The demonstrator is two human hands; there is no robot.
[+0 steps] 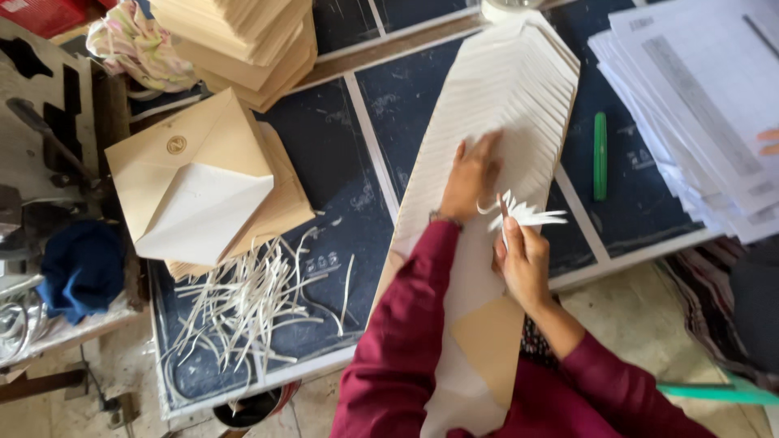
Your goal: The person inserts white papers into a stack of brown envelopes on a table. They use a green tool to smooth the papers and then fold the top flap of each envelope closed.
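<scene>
A long fanned row of brown envelopes (503, 105) with white flaps lies along the dark table toward me. My left hand (469, 177) presses flat on the row's middle. My right hand (522, 261) is just to the right, pinching a bunch of thin white paper strips (526, 214) that stick up between its fingers. Both sleeves are maroon.
A pile of loose white strips (251, 308) lies at the table's front left. Stacked envelopes (203, 178) sit left, a taller stack (243, 40) behind. A green pen (600, 154) and printed sheets (698, 97) lie right, with another person's fingertips (768, 142) at the edge. A blue cloth (81, 268) is far left.
</scene>
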